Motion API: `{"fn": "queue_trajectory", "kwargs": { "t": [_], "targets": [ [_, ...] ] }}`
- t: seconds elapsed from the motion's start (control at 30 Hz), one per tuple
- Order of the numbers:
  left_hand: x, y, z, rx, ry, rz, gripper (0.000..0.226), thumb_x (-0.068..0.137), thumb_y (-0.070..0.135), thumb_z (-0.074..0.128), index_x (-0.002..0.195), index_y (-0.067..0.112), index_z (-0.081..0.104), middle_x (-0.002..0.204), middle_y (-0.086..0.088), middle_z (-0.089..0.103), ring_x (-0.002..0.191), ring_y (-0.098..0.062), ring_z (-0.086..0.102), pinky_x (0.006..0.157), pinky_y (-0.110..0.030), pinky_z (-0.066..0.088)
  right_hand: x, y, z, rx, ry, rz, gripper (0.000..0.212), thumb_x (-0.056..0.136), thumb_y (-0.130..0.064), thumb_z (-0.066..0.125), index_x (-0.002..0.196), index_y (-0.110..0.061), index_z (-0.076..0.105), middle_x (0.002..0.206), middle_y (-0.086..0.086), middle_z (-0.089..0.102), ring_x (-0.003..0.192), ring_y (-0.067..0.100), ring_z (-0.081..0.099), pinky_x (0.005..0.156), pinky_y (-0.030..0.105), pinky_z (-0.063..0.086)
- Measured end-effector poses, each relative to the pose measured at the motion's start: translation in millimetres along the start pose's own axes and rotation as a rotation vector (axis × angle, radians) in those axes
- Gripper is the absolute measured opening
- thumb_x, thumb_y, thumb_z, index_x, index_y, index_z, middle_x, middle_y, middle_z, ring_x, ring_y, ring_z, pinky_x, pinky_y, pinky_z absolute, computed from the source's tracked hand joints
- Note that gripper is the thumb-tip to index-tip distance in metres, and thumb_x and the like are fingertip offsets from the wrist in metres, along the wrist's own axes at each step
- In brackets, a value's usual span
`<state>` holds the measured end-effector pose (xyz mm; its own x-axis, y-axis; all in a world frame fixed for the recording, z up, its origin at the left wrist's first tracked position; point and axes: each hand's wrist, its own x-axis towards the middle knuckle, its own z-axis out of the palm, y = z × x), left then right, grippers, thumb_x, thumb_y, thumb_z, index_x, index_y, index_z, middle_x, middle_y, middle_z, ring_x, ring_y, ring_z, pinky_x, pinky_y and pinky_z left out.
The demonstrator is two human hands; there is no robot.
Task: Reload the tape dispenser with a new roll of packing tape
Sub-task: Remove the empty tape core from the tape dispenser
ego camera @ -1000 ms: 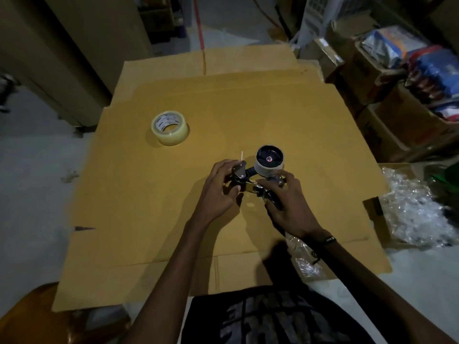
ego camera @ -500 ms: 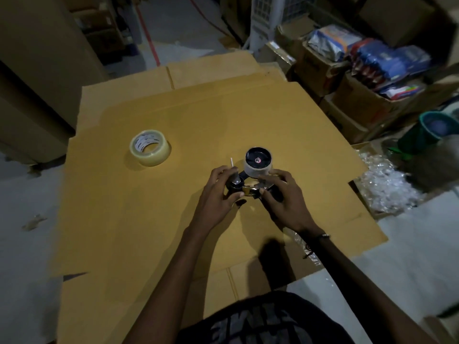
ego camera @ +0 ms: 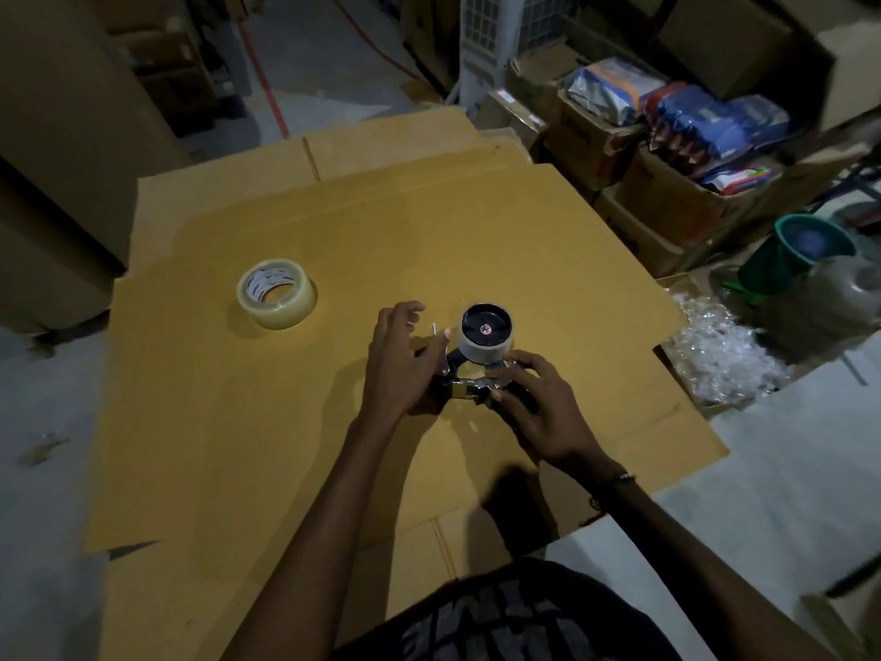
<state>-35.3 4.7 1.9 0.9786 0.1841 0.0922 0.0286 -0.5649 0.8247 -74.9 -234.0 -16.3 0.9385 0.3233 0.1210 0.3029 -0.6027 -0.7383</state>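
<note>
A tape dispenser (ego camera: 469, 374) lies on its side on flattened cardboard (ego camera: 333, 422), its round hub with a pale empty core (ego camera: 486, 336) facing up. My right hand (ego camera: 538, 403) grips the dispenser's handle and metal frame from the right. My left hand (ego camera: 395, 364) sits at the dispenser's left end, thumb against the metal part, its fingers lifted and spread. A full roll of clear packing tape (ego camera: 276, 300) lies flat on the cardboard to the left, apart from both hands.
Open boxes of packaged goods (ego camera: 677, 136) stand at the back right. A green bucket (ego camera: 805, 250) and crumpled clear plastic (ego camera: 724, 355) sit to the right of the cardboard. Tall cardboard boxes (ego camera: 57, 183) rise at the left.
My left hand's fingers have lifted off the dispenser's left end and spread. The camera view has shifted, so everything sits differently in frame. My right hand keeps its hold.
</note>
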Motion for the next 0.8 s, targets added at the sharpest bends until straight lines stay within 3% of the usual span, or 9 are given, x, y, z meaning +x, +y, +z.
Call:
{"fn": "queue_trajectory", "kwargs": {
  "t": [0.17,0.23,0.3,0.33,0.4,0.53,0.63,0.73,0.8],
  "targets": [
    [32.0,10.5,8.4,0.171,-0.129,-0.109,0.039,0.093,0.051,0.067,0.123,0.029,0.056,0.129,-0.001,0.055,0.123,-0.024,0.055,0.103,-0.047,0.048,11.7,-0.7,-14.3,0.085,0.059,0.061,0.035,0.104,-0.035,0.071,0.136,-0.024,0.067,0.138,-0.007,0.063,0.124,0.011,0.063,0.098,0.030,0.053],
    [34.9,10.9,11.2,0.170,-0.155,-0.203,0.038,0.094,0.054,0.064,0.121,0.028,0.057,0.131,-0.004,0.054,0.123,-0.026,0.056,0.099,-0.044,0.050,21.3,-0.4,-23.5,0.111,0.054,0.284,0.050,0.099,-0.057,0.069,0.134,-0.022,0.065,0.127,-0.006,0.067,0.114,0.013,0.066,0.093,0.034,0.055],
    [32.2,8.8,13.9,0.164,-0.174,-0.240,0.034,0.095,0.054,0.063,0.116,0.027,0.060,0.127,-0.007,0.056,0.118,-0.027,0.058,0.094,-0.042,0.052,27.6,1.9,-30.1,0.088,-0.074,0.426,0.068,0.089,-0.080,0.061,0.117,-0.020,0.070,0.109,-0.003,0.076,0.100,0.017,0.073,0.086,0.040,0.057],
    [30.0,7.8,15.0,0.155,-0.175,-0.236,0.031,0.096,0.053,0.064,0.113,0.027,0.060,0.123,-0.007,0.057,0.114,-0.027,0.060,0.092,-0.042,0.053,28.9,3.9,-30.1,0.075,-0.145,0.442,0.068,0.087,-0.082,0.060,0.111,-0.020,0.071,0.101,-0.002,0.078,0.094,0.018,0.075,0.082,0.040,0.058],
    [25.7,6.3,15.6,0.134,-0.168,-0.219,0.027,0.096,0.048,0.066,0.111,0.026,0.062,0.117,-0.007,0.059,0.110,-0.027,0.062,0.090,-0.042,0.055,28.4,7.3,-25.4,0.067,-0.218,0.423,0.057,0.093,-0.073,0.066,0.107,-0.018,0.069,0.090,0.000,0.078,0.086,0.018,0.075,0.073,0.037,0.054],
    [23.3,6.9,13.1,0.107,-0.137,-0.187,0.028,0.097,0.045,0.066,0.115,0.023,0.064,0.117,-0.008,0.062,0.110,-0.025,0.063,0.089,-0.041,0.056,25.0,3.4,-18.1,0.245,-0.178,0.457,0.044,0.094,-0.063,0.072,0.108,-0.022,0.061,0.075,-0.012,0.079,0.065,0.006,0.074,0.054,0.017,0.051],
    [22.6,6.6,9.6,0.101,-0.113,-0.183,0.030,0.097,0.046,0.066,0.118,0.024,0.065,0.120,-0.008,0.059,0.113,-0.025,0.063,0.089,-0.039,0.054,22.2,-4.6,-13.7,0.310,-0.093,0.405,0.043,0.096,-0.062,0.070,0.113,-0.024,0.058,0.080,-0.012,0.080,0.065,0.021,0.075,0.052,0.027,0.052],
    [20.7,6.0,3.6,0.087,-0.073,-0.196,0.032,0.098,0.047,0.065,0.122,0.027,0.064,0.126,-0.007,0.056,0.118,-0.025,0.059,0.093,-0.041,0.053,22.8,-12.7,-11.2,0.270,-0.013,0.318,0.045,0.096,-0.060,0.072,0.121,-0.026,0.058,0.077,-0.014,0.078,0.056,0.006,0.070,0.047,0.017,0.044],
    [19.2,6.0,-1.7,0.061,-0.025,-0.173,0.031,0.099,0.046,0.064,0.124,0.028,0.063,0.128,-0.005,0.054,0.119,-0.023,0.058,0.091,-0.037,0.051,27.3,-17.2,-12.2,0.171,0.033,0.272,0.049,0.096,-0.055,0.075,0.130,-0.024,0.058,0.084,-0.015,0.078,0.062,-0.002,0.068,0.051,0.011,0.042]
  ]
}}
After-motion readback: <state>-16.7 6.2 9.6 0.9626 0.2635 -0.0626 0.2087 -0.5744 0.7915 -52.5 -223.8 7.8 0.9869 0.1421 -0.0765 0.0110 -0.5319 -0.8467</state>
